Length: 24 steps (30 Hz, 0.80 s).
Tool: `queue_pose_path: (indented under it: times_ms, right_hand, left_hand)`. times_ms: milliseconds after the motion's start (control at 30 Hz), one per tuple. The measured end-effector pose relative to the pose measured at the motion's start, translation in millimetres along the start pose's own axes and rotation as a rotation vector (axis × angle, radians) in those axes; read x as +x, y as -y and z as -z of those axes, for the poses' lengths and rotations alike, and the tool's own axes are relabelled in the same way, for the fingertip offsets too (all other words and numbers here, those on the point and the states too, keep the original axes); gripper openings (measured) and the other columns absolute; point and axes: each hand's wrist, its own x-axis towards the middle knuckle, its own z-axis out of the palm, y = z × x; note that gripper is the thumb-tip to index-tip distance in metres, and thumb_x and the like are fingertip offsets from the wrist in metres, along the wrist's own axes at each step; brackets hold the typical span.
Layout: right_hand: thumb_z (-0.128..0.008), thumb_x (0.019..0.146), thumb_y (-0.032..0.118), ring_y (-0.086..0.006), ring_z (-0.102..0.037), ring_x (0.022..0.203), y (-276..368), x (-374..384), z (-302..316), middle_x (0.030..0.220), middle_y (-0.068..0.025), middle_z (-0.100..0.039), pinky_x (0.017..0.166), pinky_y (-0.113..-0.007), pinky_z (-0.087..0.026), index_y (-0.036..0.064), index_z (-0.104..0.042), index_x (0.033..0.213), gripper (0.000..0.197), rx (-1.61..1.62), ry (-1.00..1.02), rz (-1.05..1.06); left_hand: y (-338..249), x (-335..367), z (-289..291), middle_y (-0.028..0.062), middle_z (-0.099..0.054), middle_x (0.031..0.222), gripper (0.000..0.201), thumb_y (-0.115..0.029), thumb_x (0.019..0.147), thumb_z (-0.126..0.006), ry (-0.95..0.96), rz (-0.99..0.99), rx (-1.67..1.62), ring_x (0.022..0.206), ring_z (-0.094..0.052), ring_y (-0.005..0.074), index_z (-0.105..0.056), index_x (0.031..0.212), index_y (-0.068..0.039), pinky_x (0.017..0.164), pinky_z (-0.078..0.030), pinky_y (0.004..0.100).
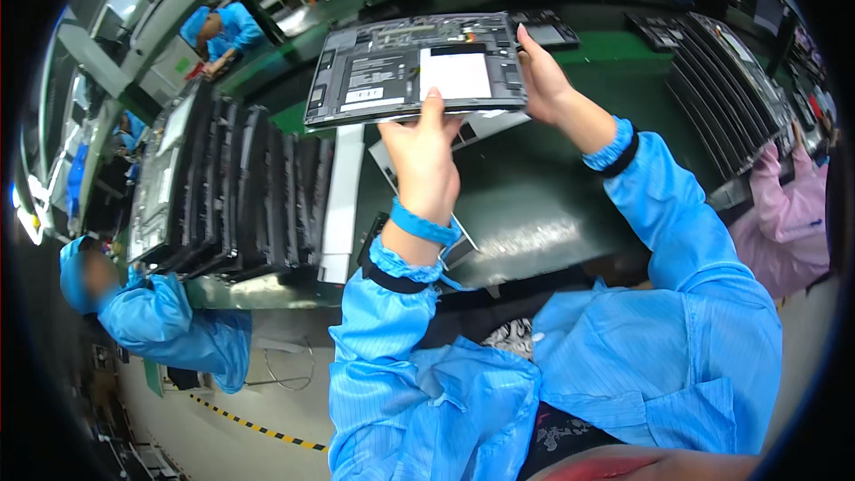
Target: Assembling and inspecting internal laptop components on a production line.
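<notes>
Green bench (570, 187) stretching below. Opened laptop (405, 71) hanging above it, beyond bench's near edge, long axis running left-right. Left hand (423, 156) pinching near long edge, thumb on top; right hand (545, 80) bracing right short edge.

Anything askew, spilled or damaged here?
Nothing stands out. Left hand and right hand hold an opened laptop base; a row of bases stands on edge at left. No spill shows; fine damage is too small to tell.
</notes>
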Motion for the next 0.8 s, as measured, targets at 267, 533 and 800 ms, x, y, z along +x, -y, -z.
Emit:
queue_pose_path:
  times_ms: [267,533,800]
  right_hand:
    - [-0.058,0.090,0.009,-0.0167,-0.067,0.088,31,-127,81,0.106,-0.0127,-0.064,0.075,-0.030,-0.057,-0.0013,-0.049,0.124,0.037,-0.463,-0.147,0.072]
    - [-0.062,0.090,0.012,-0.0188,-0.065,0.095,14,-128,110,0.107,-0.0170,-0.064,0.079,-0.030,-0.053,-0.0038,-0.049,0.124,0.040,-2.091,-0.360,1.000]
    - [-0.055,0.096,0.032,-0.0189,-0.068,0.082,-22,3,56,0.105,-0.0168,-0.067,0.072,-0.028,-0.055,-0.0032,-0.053,0.119,0.042,-0.884,-0.024,0.150]
  left_hand:
    - [46,-147,24,0.0095,-0.060,0.116,0.040,-0.018,0.092,-0.061,0.706,0.450,0.245,0.100,-0.061,0.0208,-0.047,0.126,-0.004,0.081,-0.052,0.0351]
    - [-53,-99,43,0.0157,-0.068,0.102,0.035,-0.023,0.088,-0.066,1.475,0.285,0.636,0.096,-0.067,0.0279,-0.061,0.114,0.001,0.084,-0.052,0.0351]
    - [38,41,62,0.0236,-0.058,0.119,0.032,-0.029,0.089,-0.061,0.732,-0.376,1.358,0.111,-0.055,0.0392,-0.068,0.101,-0.001,0.096,-0.044,0.0412]
